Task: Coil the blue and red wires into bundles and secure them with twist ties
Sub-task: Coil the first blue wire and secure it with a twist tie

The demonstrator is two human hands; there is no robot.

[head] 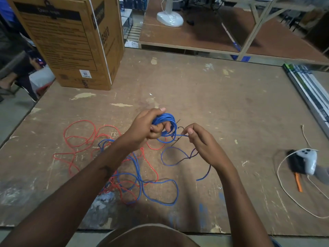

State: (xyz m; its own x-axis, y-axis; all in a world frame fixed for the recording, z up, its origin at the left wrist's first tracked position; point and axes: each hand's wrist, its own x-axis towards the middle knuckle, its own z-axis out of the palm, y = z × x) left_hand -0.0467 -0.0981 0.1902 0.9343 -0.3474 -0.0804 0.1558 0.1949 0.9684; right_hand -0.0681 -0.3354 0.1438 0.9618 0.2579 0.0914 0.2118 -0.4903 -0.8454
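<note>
Head view: my left hand [147, 127] fingers clench the blue wire [166, 124] coil above the bench [213, 104]; right hand [201, 141] pinches its strand. Red wire [80, 138] lies loose. Cardboard box [71, 41] print unreadable.

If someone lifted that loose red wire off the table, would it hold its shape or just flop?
Probably flop: the red wire lies in slack, uneven loops. It looks thin, so likely light. It crosses the blue wire in several places, so it may snag and drag that along.
</note>
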